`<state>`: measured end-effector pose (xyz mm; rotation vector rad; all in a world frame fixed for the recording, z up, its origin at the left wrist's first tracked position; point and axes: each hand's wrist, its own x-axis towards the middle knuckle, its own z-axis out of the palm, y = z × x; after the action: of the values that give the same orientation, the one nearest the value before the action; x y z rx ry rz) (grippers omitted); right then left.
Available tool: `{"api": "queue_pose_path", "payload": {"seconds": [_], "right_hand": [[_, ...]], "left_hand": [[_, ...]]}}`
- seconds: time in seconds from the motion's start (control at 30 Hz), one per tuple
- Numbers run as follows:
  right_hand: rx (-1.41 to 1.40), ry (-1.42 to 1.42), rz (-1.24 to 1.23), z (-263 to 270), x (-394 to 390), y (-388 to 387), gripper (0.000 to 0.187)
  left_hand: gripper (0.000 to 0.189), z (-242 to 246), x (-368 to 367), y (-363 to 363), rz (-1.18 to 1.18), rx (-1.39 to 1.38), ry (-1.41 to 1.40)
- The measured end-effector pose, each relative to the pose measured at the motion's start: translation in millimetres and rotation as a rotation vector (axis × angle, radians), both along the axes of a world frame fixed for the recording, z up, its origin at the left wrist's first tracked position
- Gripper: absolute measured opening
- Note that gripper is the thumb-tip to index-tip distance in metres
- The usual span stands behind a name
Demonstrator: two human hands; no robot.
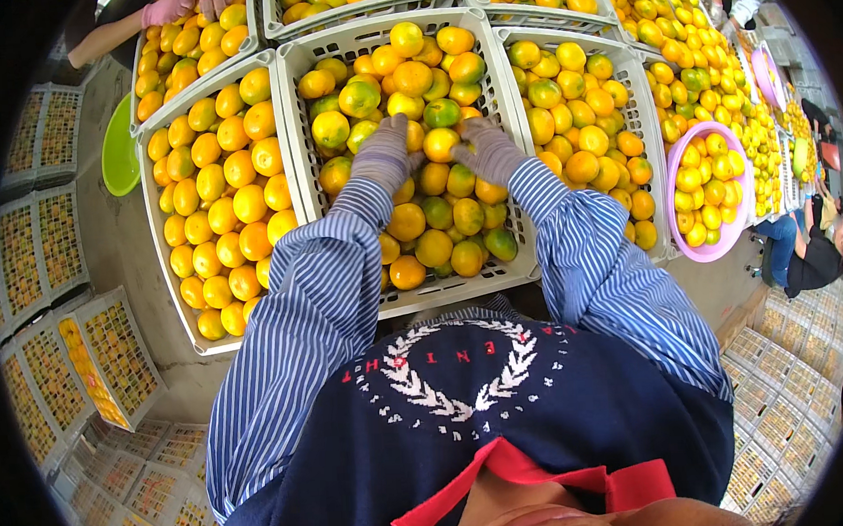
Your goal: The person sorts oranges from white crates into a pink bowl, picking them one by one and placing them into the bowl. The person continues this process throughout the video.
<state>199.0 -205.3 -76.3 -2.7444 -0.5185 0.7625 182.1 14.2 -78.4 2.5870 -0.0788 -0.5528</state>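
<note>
A pale plastic crate (458, 287) of yellow, orange and greenish mandarins stands in front of me. Both my hands, in greyish knit gloves, are in among its fruit. My left hand (383, 154) lies over the mandarins left of the middle, with its thumb towards a yellow mandarin (441, 144). On that fruit's other side is my right hand (490, 149), its fingers at an orange mandarin partly covered by them. Just above the yellow mandarin sits a dark green one (442, 112). Whether either hand grips a fruit is hidden by the gloves and the pile.
Crates of mandarins flank mine on the left (210, 194) and right (585, 136). A pink basin (709, 190) of mandarins stands farther right, a green basin (120, 146) at left. Another person's pink-gloved hands (181, 5) work at upper left. Stacked crates (40, 248) line the sides.
</note>
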Motion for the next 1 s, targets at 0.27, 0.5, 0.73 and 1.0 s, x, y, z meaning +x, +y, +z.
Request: {"api": "queue_pose_path", "payload": {"seconds": [0.27, 0.5, 0.73, 1.0], "right_hand": [[0.166, 0.004, -0.226, 17.4, -5.2, 16.7, 0.079], [-0.029, 0.003, -0.031, 20.2, 7.4, 26.8, 0.075], [0.106, 0.097, -0.304, 10.8, 18.1, 15.1, 0.072], [0.024, 0.097, -0.136, 29.8, 2.8, 20.9, 0.085]], "left_hand": [[0.075, 1.2, 1.3, 10.2, -0.11, -0.197, 0.022], [0.058, 12.5, -5.7, 9.3, -0.23, 0.251, -0.16], [0.06, 5.2, -3.4, 14.6, -0.387, 0.414, -0.234], [0.061, -4.2, -8.4, 17.5, -0.341, 0.47, -0.226]]}}
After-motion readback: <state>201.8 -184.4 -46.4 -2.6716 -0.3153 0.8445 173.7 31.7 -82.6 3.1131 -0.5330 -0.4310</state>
